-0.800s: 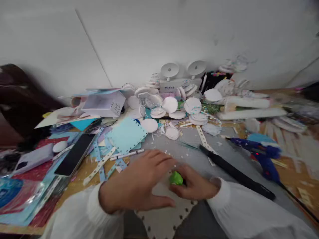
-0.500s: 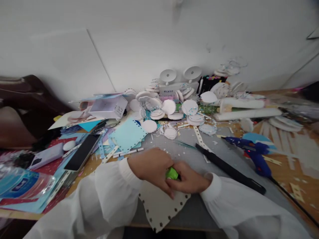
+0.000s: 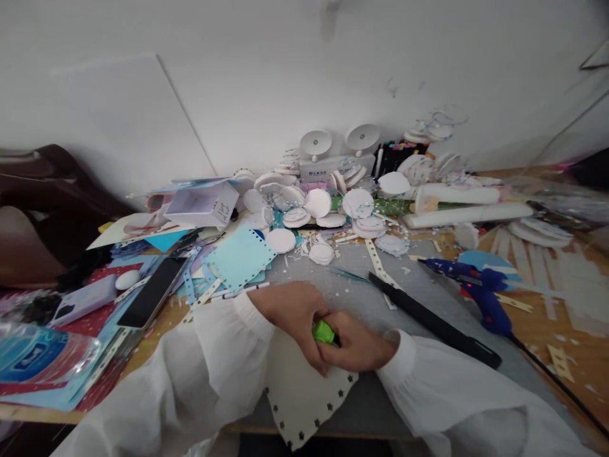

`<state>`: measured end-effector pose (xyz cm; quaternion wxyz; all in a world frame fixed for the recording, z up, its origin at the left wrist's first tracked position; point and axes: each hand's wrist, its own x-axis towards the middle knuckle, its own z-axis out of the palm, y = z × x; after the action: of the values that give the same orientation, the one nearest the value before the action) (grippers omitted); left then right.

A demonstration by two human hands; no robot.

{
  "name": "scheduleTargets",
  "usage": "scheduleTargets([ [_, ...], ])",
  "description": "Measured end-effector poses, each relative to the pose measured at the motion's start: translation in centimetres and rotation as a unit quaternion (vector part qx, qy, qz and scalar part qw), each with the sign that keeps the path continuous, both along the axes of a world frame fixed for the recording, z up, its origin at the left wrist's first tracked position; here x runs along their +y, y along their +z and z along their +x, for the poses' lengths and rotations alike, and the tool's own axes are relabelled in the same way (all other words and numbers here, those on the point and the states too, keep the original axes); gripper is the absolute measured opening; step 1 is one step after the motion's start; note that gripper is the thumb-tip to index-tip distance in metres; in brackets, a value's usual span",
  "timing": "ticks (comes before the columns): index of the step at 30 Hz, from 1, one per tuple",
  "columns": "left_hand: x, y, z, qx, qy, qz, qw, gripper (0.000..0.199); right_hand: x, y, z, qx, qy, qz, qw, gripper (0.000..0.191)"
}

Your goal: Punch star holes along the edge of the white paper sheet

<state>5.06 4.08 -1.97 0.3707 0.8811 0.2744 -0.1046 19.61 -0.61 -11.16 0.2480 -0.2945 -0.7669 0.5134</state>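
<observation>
your left hand [image 3: 297,314] has curled in from lying flat a moment ago and now meets your right hand [image 3: 359,343] over the green punch [image 3: 324,332], both clenched around it at the near middle of the grey surface [image 3: 361,292]. that reads as a press on the white sheet [image 3: 304,397] beneath, judging by the grip. the punch is small, bright green and mostly buried between your fingers. the sheet pokes out toward you, its edge lined with small star-shaped holes. a black bar [image 3: 431,320] lies just right of your hands, a blue glue gun [image 3: 478,285] beyond it. a blue card [image 3: 240,257] and a phone [image 3: 152,292] sit to the left, white discs [image 3: 316,203] heaped by the wall.
</observation>
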Motion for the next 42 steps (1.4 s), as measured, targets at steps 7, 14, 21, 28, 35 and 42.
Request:
scheduleTargets([
  [7, 0.3, 0.1, 0.1, 0.048, 0.004, -0.044, 0.998, 0.034, 0.1, -0.5, 0.0, 0.001, -0.004, -0.005, 1.000, 0.015],
  [14, 0.6, 0.2, 0.6, 0.089, -0.001, -0.052, 0.995, 0.035, 0.0, -0.3, -0.2, 0.002, -0.003, -0.027, 1.000, 0.007],
  [21, 0.6, -0.4, -0.5, 0.049, 0.027, -0.055, 0.997, 0.041, 0.2, -0.5, -0.5, -0.004, -0.018, -0.040, 0.999, 0.014],
  [28, 0.9, -1.9, -1.9, -0.010, 0.040, -0.012, 0.999, 0.039, 0.3, -0.4, -1.2, -0.033, -0.068, -0.062, 0.995, 0.014],
  [35, 1.5, -1.3, -5.1, -0.091, 0.135, -0.104, 0.981, 0.043, 0.4, -0.4, -1.4, -0.030, -0.107, -0.094, 0.989, 0.031],
  [42, 0.2, -2.3, -7.3, -0.186, 0.183, -0.128, 0.957, 0.031, 0.2, 0.6, -1.4, -0.022, -0.131, -0.098, 0.986, 0.012],
])
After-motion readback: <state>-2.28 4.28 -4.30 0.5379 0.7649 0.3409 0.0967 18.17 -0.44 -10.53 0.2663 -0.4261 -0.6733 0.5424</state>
